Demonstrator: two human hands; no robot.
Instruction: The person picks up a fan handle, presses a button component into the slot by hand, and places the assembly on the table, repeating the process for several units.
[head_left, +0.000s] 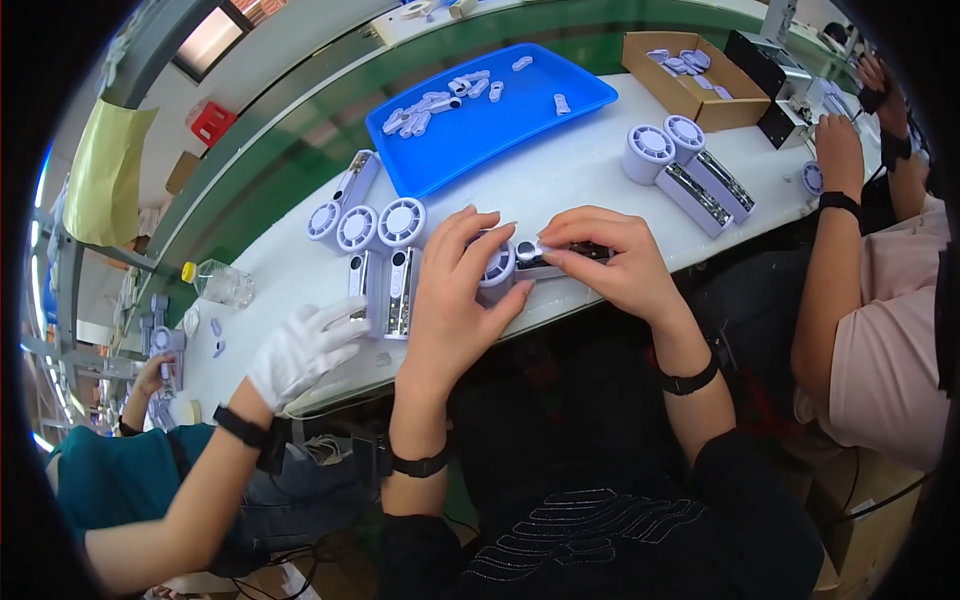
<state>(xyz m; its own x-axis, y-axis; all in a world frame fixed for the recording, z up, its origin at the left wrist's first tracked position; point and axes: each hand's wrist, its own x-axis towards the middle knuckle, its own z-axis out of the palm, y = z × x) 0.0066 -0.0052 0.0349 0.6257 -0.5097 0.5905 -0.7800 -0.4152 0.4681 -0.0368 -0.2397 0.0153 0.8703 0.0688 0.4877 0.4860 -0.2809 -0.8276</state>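
Observation:
My left hand (452, 295) is wrapped round the head of a lilac handheld fan (497, 272) near the table's front edge. The fan lies with its handle pointing right, and dark inner parts show in the handle's open side. My right hand (618, 258) pinches at the handle close to the fan head, fingertips on a small silvery and lilac piece (532, 252). Most of that piece is hidden by the fingers. Just left of my left hand, more lilac fans (402, 222) lie with their open handles showing.
A co-worker's white-gloved hand (308, 352) reaches to the left fans. Beyond is a blue tray (500, 135) with small lilac pieces. Two fans (690, 175), a cardboard box (640, 75) and another co-worker's arm (838, 190) are at right; a clear bottle (225, 283) stands left.

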